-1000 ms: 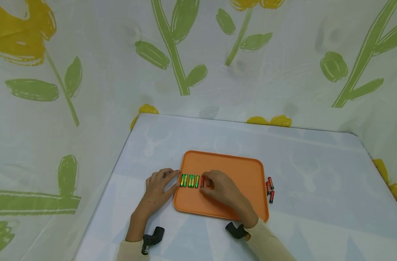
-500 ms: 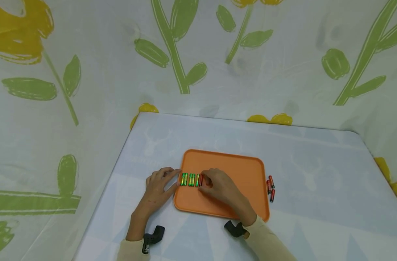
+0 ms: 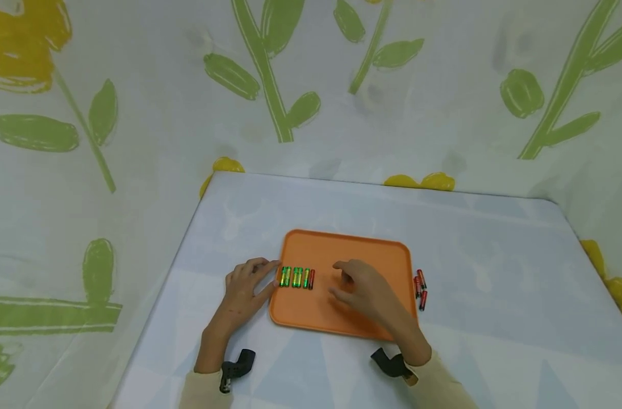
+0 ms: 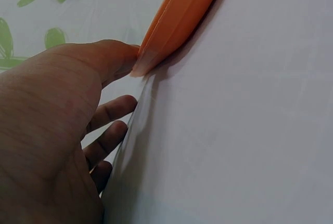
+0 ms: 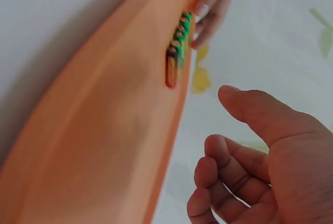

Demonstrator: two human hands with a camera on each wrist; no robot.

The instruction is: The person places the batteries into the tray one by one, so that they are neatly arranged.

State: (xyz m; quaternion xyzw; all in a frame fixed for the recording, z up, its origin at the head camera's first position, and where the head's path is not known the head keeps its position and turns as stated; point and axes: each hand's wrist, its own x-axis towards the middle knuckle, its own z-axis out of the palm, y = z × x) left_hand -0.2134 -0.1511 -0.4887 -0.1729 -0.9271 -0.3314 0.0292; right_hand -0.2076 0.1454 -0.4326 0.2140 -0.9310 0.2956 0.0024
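An orange tray [image 3: 336,307] lies on the table, with several green batteries [image 3: 297,277] lined up along its left side. One red battery [image 3: 312,279] lies right beside the last green one, ending the row. My left hand [image 3: 244,292] touches the tray's left rim with thumb and fingertips; the left wrist view shows the thumb [image 4: 117,60] against the rim. Above the middle of the tray hovers my right hand [image 3: 364,289], thumb and fingers apart with nothing between them. In the right wrist view its fingers [image 5: 234,177] are loosely bent.
Outside the tray's right rim, a few red batteries [image 3: 422,301] lie close together on the pale patterned table [image 3: 495,272]. A black wrist mount [image 3: 238,363] sits on the left wrist, and a similar black mount [image 3: 389,362] on the right. A flower-printed curtain [image 3: 162,113] surrounds the table.
The right hand has set the red battery against the green row, let go of it and drawn back to the right. The left hand has stayed at the tray's rim.
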